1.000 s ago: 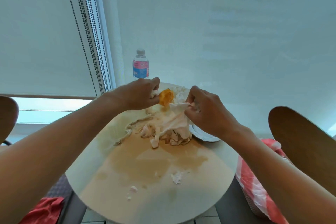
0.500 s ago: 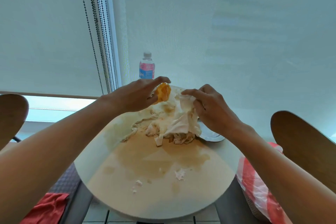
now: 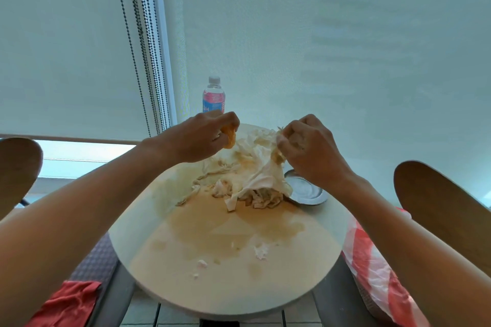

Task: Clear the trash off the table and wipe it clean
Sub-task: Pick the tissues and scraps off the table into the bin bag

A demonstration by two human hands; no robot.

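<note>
Head view: I am now lifting the soggy tissue wad (image 3: 255,167) higher, right-hand fingers (image 3: 288,141) pinching it, left-hand fingers (image 3: 225,125) gripping an orange scrap (image 3: 229,137); the spill below them is still unwiped.

Your tabletop (image 3: 305,273) looks smooth and pale with a soft sheen, glossy where the brown liquid (image 3: 212,223) pools on it. The tissue wad (image 3: 255,175) is thin paper, soaked, crumpled and limp; small shreds (image 3: 261,251) lie torn and fibrous. The dish (image 3: 308,191) reads as polished metal. The bottle (image 3: 214,97) is clear plastic with a glossy label. Your chair backs (image 3: 438,199) are smooth matt wood; the bag (image 3: 372,268) is thin, shiny, wrinkled plastic.
</note>
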